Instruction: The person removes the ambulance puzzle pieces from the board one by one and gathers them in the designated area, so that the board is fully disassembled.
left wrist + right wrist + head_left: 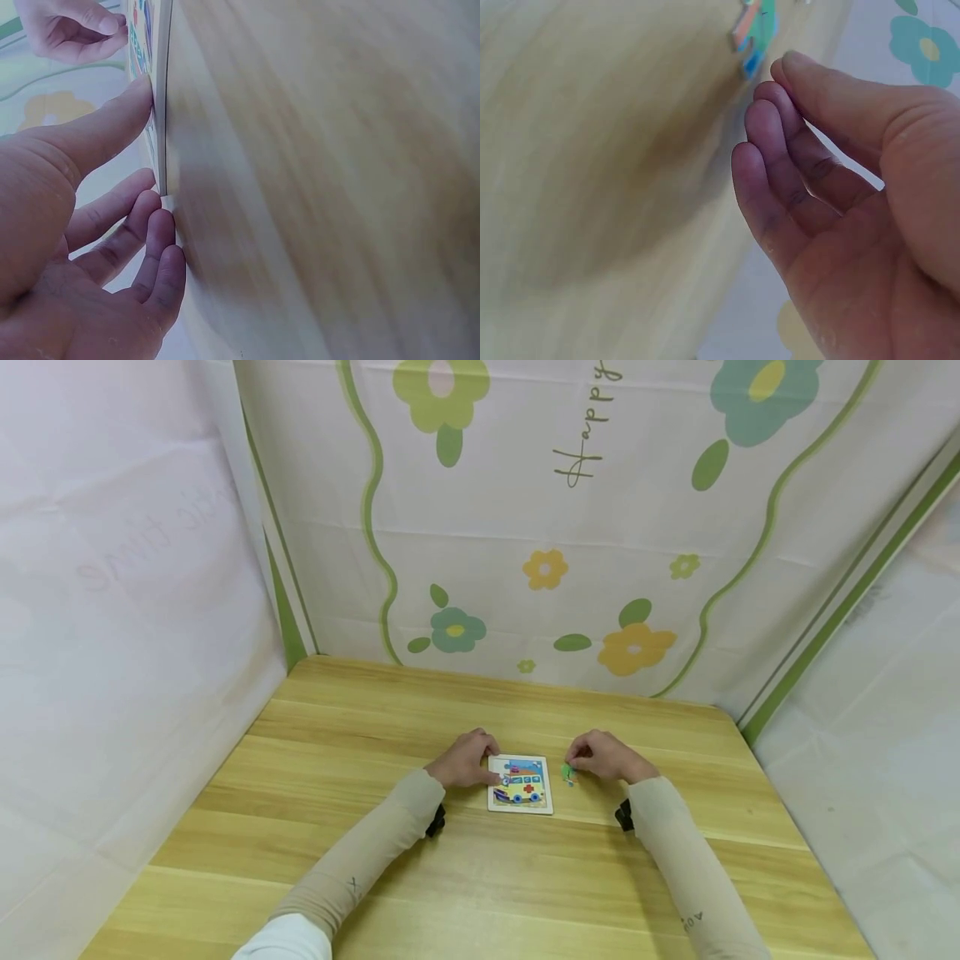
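Observation:
A square jigsaw puzzle board (520, 812) with a white border lies on the table, showing a yellow ambulance picture. My left hand (462, 761) holds it at its far left corner. In the left wrist view the thumb (124, 112) rests on the board and the forefinger touches its edge, the other fingers loosely bent. Just right of the board, my right hand (604, 755) pinches a small green, blue and orange puzzle piece (567, 773) by its edge. The piece (761, 26) shows beyond the thumb and forefinger tips in the right wrist view; the contact itself is mostly hidden.
The wooden table (390, 710) runs back to a flower-print cloth (480, 502), with white cloth (127, 610) along both sides. A dark wrist camera (436, 821) sits under the left wrist, and another camera (624, 815) under the right.

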Demonstrator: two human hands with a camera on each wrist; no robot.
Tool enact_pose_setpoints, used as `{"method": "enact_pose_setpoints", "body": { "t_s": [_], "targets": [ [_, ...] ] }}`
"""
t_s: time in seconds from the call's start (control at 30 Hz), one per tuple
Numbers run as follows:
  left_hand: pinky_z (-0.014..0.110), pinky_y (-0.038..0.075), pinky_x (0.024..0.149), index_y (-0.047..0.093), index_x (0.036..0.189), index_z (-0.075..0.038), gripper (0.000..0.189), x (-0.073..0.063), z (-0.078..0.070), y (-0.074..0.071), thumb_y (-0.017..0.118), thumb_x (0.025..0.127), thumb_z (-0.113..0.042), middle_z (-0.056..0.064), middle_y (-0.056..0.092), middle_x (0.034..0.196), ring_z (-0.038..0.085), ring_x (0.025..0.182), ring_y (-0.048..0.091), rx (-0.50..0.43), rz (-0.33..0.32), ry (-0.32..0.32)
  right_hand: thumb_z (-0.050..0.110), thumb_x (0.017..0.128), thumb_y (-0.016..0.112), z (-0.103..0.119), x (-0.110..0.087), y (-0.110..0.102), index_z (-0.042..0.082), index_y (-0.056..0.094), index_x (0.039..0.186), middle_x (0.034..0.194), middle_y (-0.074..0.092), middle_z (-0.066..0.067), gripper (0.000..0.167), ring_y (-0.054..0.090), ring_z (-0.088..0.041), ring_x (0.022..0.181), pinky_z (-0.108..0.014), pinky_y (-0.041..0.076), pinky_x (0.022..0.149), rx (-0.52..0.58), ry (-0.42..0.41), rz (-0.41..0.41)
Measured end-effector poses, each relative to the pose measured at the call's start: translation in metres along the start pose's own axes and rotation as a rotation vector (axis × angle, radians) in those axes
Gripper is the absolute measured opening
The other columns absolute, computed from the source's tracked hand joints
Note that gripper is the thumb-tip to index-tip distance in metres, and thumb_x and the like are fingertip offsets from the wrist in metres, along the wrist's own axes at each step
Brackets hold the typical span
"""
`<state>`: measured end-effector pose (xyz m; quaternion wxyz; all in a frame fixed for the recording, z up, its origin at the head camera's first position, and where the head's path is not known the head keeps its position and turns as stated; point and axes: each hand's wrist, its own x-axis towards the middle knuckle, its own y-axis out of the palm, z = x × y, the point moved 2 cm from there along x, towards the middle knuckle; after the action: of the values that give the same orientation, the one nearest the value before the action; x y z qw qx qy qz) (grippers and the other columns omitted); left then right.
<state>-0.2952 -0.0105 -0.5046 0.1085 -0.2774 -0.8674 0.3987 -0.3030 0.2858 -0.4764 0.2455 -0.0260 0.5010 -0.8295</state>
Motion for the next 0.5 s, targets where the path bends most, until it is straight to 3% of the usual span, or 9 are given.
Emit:
{"method": "enact_pose_setpoints", "body": {
  "t_s": [0.23,0.5],
  "targets": [
    [0.043,0.050,0.104,0.065,0.128,0.000,0.046,0.001,0.001,0.000,0.084,0.092,-0.021,0.011,0.060,0.122,0.025,0.112,0.056,-0.007,0.001,-0.001,0.008,0.097,0.076,0.017,0.001,-0.006,0.004,0.077,0.112,0.103,0.076,-0.003,0.015,0.067,-0.013,0.092,-0.037,0.059,0.087,0.012,-0.028,0.038],
    [0.042,0.050,0.104,0.065,0.128,0.001,0.046,0.000,-0.002,-0.001,0.084,0.092,-0.021,0.012,0.061,0.123,0.024,0.112,0.056,0.003,0.005,-0.008,0.006,0.097,0.076,0.044,0.014,-0.004,0.000,0.073,0.124,0.117,0.075,-0.012,0.029,0.067,-0.016,0.100,-0.039,0.059,0.092,-0.001,-0.049,0.071]
  ]
}}
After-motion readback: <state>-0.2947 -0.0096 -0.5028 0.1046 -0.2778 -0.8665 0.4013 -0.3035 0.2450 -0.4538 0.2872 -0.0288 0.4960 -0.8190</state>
